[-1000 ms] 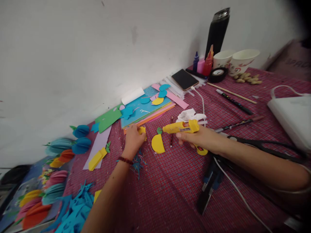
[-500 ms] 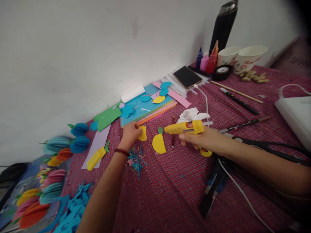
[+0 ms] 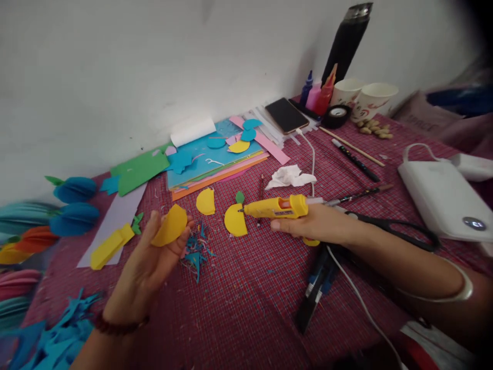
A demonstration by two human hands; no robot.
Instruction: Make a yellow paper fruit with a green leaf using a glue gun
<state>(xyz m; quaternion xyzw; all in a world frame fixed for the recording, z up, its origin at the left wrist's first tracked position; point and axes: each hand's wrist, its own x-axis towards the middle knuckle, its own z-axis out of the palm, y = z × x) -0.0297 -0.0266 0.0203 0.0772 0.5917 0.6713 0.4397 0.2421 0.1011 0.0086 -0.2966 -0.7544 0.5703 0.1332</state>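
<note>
My left hand (image 3: 154, 262), palm turned up, holds a folded yellow paper piece (image 3: 171, 226) between thumb and fingers. A yellow glue gun (image 3: 275, 206) is gripped in my right hand (image 3: 308, 223), its nozzle pointing left. Right at the nozzle lies a yellow half-round paper (image 3: 234, 222) with a green paper leaf (image 3: 240, 197) at its top; whether the tip touches it I cannot tell. Between the hands rests a second yellow half-round stack (image 3: 205, 201). Blue paper scraps (image 3: 197, 257) are strewn just right of my left hand.
Scissors (image 3: 396, 226), a box cutter (image 3: 311, 298) and a white power bank (image 3: 442, 200) lie on the right. Behind are coloured sheets (image 3: 215, 163), a phone (image 3: 287, 115), paper cups (image 3: 375, 100) and a dark bottle (image 3: 346, 43). Folded paper fruits (image 3: 75, 218) sit at left.
My left hand has picked up a yellow paper piece and come back toward me, palm up. The glue gun's nozzle has shifted from the leaf to the yellow half-round. The view has swung right.
</note>
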